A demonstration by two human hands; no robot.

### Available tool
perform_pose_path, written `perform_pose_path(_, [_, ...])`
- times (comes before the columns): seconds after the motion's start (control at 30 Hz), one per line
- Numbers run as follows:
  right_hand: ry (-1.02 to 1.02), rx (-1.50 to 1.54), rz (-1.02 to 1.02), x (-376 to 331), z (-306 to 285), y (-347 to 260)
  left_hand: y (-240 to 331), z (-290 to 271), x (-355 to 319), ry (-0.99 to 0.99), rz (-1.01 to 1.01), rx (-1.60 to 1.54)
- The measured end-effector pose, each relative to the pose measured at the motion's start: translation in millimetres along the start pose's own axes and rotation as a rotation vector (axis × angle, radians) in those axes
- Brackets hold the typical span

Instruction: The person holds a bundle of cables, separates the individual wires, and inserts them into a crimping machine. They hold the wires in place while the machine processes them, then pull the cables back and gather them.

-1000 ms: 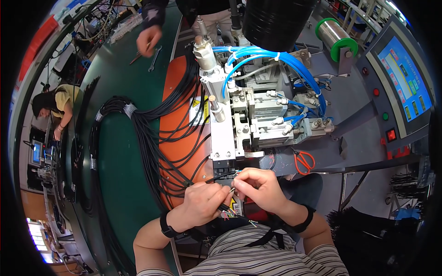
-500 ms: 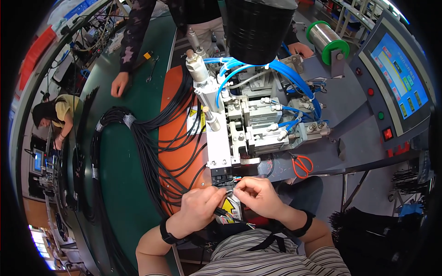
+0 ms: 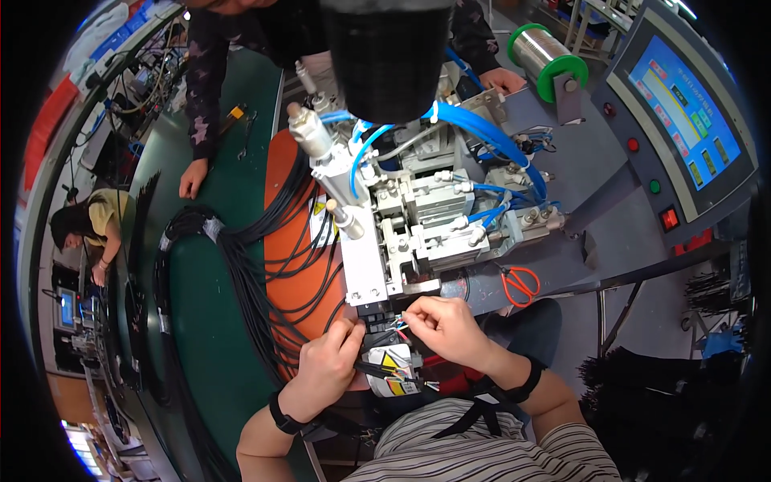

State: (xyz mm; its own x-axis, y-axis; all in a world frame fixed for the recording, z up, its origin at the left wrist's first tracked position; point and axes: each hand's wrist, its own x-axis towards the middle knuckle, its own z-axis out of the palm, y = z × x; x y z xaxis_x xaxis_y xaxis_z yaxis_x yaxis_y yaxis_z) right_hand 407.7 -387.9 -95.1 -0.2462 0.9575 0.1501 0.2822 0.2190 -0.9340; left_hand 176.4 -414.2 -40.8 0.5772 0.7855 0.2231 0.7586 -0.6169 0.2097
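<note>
Cable end with its fanned coloured wires (image 3: 397, 326) sits right between the two hands, just below the front edge of the metal press machine (image 3: 405, 241). Left hand (image 3: 328, 365) is curled tight, thumb and fingers pinching the black cable (image 3: 371, 370) just behind the stripped end, knuckles up against the machine's dark lower block. Right hand (image 3: 446, 328) is half closed, index finger and thumb nipped together on the thin wire tips, the other fingers folded loosely underneath. Both hands nearly touch, with the wires bridging the small gap. Directly beneath them a round part with a yellow warning label (image 3: 393, 371) pokes out. Out past the left hand, a thick sheaf of black cables (image 3: 257, 273) drapes over the orange mat (image 3: 291, 281) and the green tabletop (image 3: 201, 321). Beyond the right hand, red-handled scissors (image 3: 520, 284) lie on the grey machine base. Above both hands blue air hoses (image 3: 490, 136) loop over the machine, and a green wire spool (image 3: 550, 60) stands farther off. Another person's hand (image 3: 191, 178) rests flat on the green tabletop, well away to the left
</note>
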Motion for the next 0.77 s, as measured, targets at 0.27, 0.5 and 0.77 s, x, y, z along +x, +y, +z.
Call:
perform_pose_path(0.27, [-0.071, 0.334, -0.008, -11.4, -10.9, -28.5, 12.0, 0.2, 9.9, 0.098, -0.071, -0.13])
perform_pose_path(0.5, [-0.149, 0.279, -0.067, -8.8, 10.0, -18.6, 11.2, 3.6, 16.5, 0.114, -0.065, -0.491])
perform_pose_path(0.77, [-0.177, 0.764, 0.212, -12.9, 13.3, -1.2, -1.6, 19.2, 16.8, 0.165, -0.013, -0.369])
